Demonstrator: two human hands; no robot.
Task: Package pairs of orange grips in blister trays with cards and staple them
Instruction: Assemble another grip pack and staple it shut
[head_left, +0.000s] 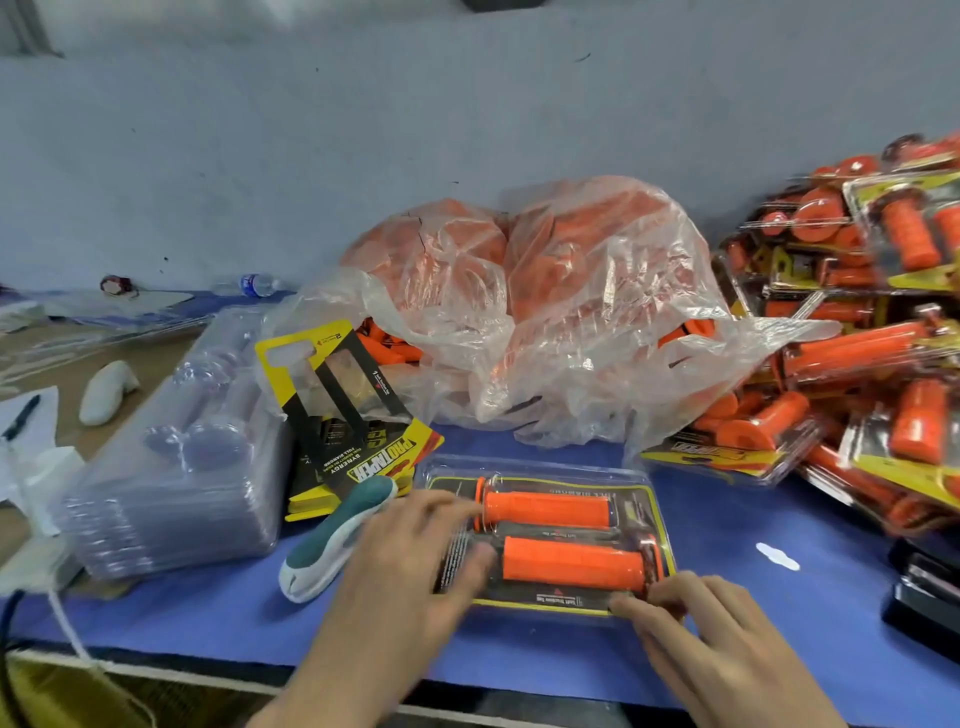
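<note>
Most of what matters lies at the near middle of the blue table. The blister tray rests flat there, with the card inside it and two orange grips seated side by side on top.

The step in hand looks like pressing the pack closed before stapling. To do it well, I would keep the tray flat and work pressure round the rim so the clear plastic seats evenly. I would also check that the card's yellow border sits square, since a skewed card would be stapled crooked.

The left grip has its fingers spread and nearly straight. It lies on the tray's left end, with its fingertips at the flanged end of the farther orange grip.

The right grip is at the tray's near right corner, with its thumb and bent fingertips on the rim. I cannot tell whether it nips the edge or only presses.
</note>
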